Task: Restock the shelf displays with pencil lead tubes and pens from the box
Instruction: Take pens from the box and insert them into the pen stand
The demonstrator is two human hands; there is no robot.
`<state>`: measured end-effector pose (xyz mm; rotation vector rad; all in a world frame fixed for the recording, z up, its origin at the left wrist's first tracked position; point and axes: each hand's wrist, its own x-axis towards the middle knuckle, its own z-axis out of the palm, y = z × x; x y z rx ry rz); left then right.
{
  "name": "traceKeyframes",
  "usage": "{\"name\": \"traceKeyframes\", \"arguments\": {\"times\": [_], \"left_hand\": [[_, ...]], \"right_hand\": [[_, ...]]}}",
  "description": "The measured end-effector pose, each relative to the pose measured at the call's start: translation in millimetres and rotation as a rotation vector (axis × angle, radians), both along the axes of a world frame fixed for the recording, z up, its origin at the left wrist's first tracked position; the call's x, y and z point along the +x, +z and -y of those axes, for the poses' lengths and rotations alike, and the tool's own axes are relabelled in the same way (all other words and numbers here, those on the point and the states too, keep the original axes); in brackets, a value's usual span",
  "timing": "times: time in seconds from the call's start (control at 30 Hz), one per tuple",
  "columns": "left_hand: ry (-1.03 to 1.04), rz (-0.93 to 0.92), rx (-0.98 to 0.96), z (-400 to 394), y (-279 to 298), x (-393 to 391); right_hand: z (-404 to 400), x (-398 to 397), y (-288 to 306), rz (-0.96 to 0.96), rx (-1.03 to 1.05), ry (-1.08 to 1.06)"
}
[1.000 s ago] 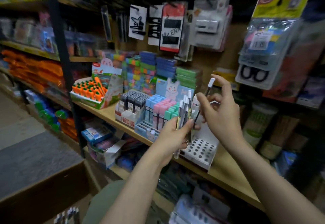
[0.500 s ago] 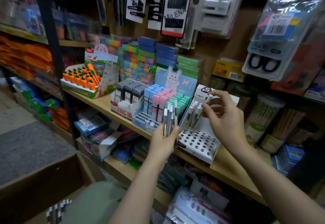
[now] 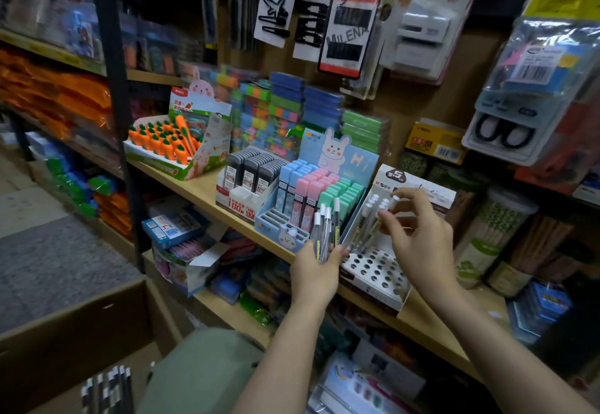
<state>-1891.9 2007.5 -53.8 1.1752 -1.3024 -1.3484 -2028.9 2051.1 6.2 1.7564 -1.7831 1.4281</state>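
Left hand: the left hand (image 3: 316, 269) grips a small bunch of clear-barrelled, white-capped pens (image 3: 325, 230), upright, in front of the shelf edge.
Right hand: the right hand (image 3: 418, 235) pinches the top of one white-capped pen (image 3: 391, 205) at the back rows of the white perforated pen display stand (image 3: 376, 272).
Change: a second ago this pen was lifted clear above the stand; now it has come down among the pens already standing there, and the left-hand bunch has sunk lower too.
Meaning: one more pen is likely seated or nearly so; whether its tip sits in a hole is hidden.
Remaining: many front holes are open, and more pens lie in the brown cardboard box (image 3: 74, 342) lower left.
Neighbours: the pastel lead tube display (image 3: 311, 196) stands just beside the stand on the wooden shelf (image 3: 201, 186).
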Motion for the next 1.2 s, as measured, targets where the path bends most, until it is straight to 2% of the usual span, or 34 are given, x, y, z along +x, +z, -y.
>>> {"name": "traceKeyframes", "arguments": {"times": [0.1, 0.23, 0.4, 0.47, 0.57, 0.73, 0.8, 0.87, 0.97, 1.03, 1.2], "left_hand": [[0.005, 0.181, -0.019, -4, -1, 1], [0.041, 0.17, -0.058, -5, 0, 2], [0.031, 0.131, -0.004, -5, -1, 0], [0.035, 0.032, 0.019, -4, -1, 0], [0.022, -0.235, 0.079, -7, 4, 4], [-0.078, -0.408, 0.102, -13, 14, 12], [-0.156, -0.439, 0.117, -16, 17, 15], [-0.247, -0.463, 0.115, -16, 19, 16], [-0.411, -0.417, 0.091, -20, 21, 15], [-0.493, -0.373, 0.085, -23, 22, 13], [-0.483, -0.345, 0.096, -25, 24, 13]], "right_hand": [[-4, 2, -2, -0.042, 0.02, -0.021], [-3, 5, -2, -0.064, 0.045, -0.05], [2, 11, -7, -0.138, 0.068, -0.064], [1, 10, -10, -0.152, 0.042, -0.077], [1, 10, -10, -0.164, 0.046, -0.092], [-2, 14, -10, -0.137, 0.095, -0.113], [-7, 13, -7, -0.102, 0.062, -0.124], [-13, 12, 1, 0.018, 0.05, -0.046], [-19, 15, 18, 0.202, 0.173, 0.158], [-22, 15, 27, 0.229, 0.229, 0.235], [-30, 5, 37, 0.305, 0.189, 0.288]]}}
